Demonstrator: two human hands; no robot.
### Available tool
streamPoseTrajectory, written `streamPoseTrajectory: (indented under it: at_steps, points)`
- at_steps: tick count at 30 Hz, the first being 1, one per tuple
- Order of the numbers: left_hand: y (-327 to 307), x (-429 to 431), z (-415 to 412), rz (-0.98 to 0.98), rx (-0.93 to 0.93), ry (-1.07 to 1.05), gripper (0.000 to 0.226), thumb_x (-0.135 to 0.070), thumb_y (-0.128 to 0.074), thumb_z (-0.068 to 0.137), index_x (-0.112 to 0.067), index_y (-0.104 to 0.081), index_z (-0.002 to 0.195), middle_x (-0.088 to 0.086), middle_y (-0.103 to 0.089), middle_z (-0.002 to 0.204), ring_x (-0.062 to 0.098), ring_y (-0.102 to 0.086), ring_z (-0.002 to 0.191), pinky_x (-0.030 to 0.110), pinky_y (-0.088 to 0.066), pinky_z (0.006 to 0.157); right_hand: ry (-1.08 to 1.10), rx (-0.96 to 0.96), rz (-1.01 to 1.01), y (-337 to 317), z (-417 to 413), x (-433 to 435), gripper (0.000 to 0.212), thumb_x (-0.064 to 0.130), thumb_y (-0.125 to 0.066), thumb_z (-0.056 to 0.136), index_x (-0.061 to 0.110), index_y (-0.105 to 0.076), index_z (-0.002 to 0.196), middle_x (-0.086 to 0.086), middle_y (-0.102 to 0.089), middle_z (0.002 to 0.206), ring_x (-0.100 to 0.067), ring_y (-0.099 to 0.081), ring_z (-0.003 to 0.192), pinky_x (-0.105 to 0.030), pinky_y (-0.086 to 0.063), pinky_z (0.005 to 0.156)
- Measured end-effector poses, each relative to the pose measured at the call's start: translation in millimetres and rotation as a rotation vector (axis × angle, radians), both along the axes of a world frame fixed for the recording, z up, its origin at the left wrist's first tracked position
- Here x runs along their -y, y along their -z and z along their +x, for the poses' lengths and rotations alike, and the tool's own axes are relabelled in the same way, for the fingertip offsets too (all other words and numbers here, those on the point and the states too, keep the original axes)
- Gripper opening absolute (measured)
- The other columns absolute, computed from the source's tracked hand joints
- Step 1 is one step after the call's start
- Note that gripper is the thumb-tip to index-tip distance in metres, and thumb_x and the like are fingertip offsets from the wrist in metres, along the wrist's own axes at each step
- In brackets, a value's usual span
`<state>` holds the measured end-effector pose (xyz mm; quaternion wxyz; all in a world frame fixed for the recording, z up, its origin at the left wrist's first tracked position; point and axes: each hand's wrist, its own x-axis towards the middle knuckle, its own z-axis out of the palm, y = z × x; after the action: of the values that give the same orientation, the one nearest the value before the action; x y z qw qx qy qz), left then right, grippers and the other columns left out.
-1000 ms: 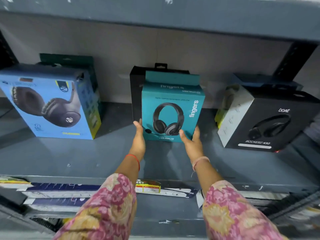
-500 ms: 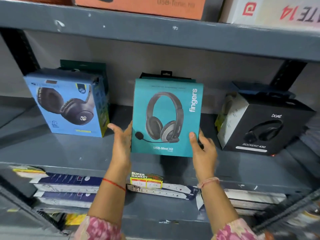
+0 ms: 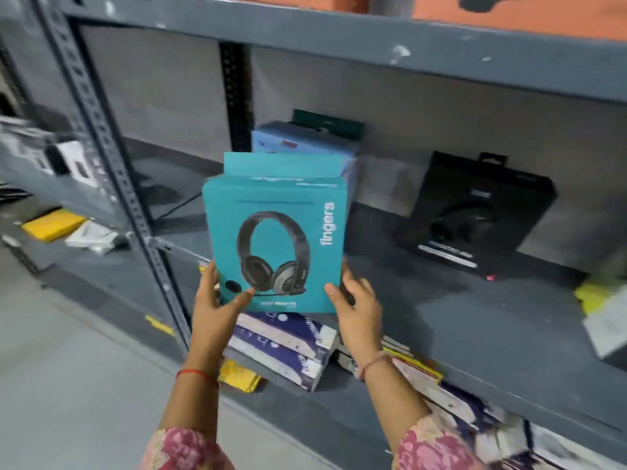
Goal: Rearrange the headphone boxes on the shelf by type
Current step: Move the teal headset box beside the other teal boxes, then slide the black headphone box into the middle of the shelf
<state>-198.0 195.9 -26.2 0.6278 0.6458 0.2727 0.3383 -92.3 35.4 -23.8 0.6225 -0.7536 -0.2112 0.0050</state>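
A teal "fingers" headset box (image 3: 276, 232) is held upright in the air in front of the grey shelf (image 3: 492, 320). My left hand (image 3: 215, 307) grips its lower left corner and my right hand (image 3: 356, 307) grips its lower right corner. Behind it, a light blue headphone box (image 3: 305, 144) stands on the shelf, mostly hidden, with a dark green box (image 3: 329, 125) behind that. A black headphone box (image 3: 475, 215) leans against the back wall to the right.
A perforated grey upright post (image 3: 112, 157) divides this bay from the one at left, which holds a yellow packet (image 3: 51, 223) and white items. Flat blue-and-white boxes (image 3: 288, 347) lie on the lower shelf. Orange boxes sit on the top shelf.
Both hands lifted the teal box off the shelf and carried it left, in front of the blue box. The black box that stood behind it is now uncovered. My view swung left.
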Motion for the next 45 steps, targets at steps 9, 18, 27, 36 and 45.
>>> streamPoseTrajectory:
  at_steps: [9,18,27,36,45]
  points:
    - [21,-171,5,0.111,-0.108,-0.099,0.068,0.004,-0.074,0.066,-0.024,-0.048,0.122,0.013,-0.059,0.123,0.029,-0.059,0.109,0.048,-0.048,0.096,-0.067,-0.138,-0.189,17,20,-185,0.036,0.008,-0.063,0.080,0.007,-0.060,0.116,-0.015,-0.065,0.112,-0.027,-0.060,0.103,-0.034,-0.047,0.091]
    - [44,-218,36,0.192,-0.156,-0.252,0.039,-0.013,-0.076,0.068,-0.015,-0.065,0.105,-0.001,-0.068,0.099,0.015,-0.064,0.089,0.030,-0.051,0.086,0.116,-0.019,-0.436,28,54,-241,0.030,0.036,-0.053,0.087,0.016,-0.064,0.106,-0.011,-0.070,0.108,-0.033,-0.059,0.100,-0.038,-0.050,0.076]
    - [38,-161,33,0.301,-0.242,-0.469,0.052,-0.027,-0.059,0.078,-0.009,-0.050,0.126,0.015,-0.059,0.108,0.033,-0.046,0.111,0.040,-0.038,0.096,0.095,-0.113,-0.182,27,10,-188,0.060,0.021,-0.061,0.084,0.014,-0.034,0.138,-0.013,-0.030,0.147,-0.031,-0.033,0.134,-0.045,-0.031,0.110]
    - [21,105,110,0.550,-0.108,0.188,0.048,-0.027,-0.056,0.080,-0.005,-0.053,0.122,0.020,-0.064,0.105,0.038,-0.053,0.097,0.030,-0.031,0.088,0.470,0.380,-0.261,43,7,67,0.057,0.029,-0.063,0.082,0.011,-0.038,0.130,-0.019,-0.022,0.147,-0.017,-0.030,0.126,-0.016,-0.028,0.101]
    - [5,346,202,0.071,-0.110,0.663,0.054,-0.027,-0.059,0.085,-0.008,-0.042,0.133,0.016,-0.042,0.139,0.028,-0.041,0.129,0.034,-0.030,0.110,1.050,0.239,0.005,21,93,339,0.050,0.011,-0.055,0.088,-0.006,-0.034,0.130,-0.029,-0.018,0.145,-0.033,-0.030,0.131,0.004,-0.013,0.097]
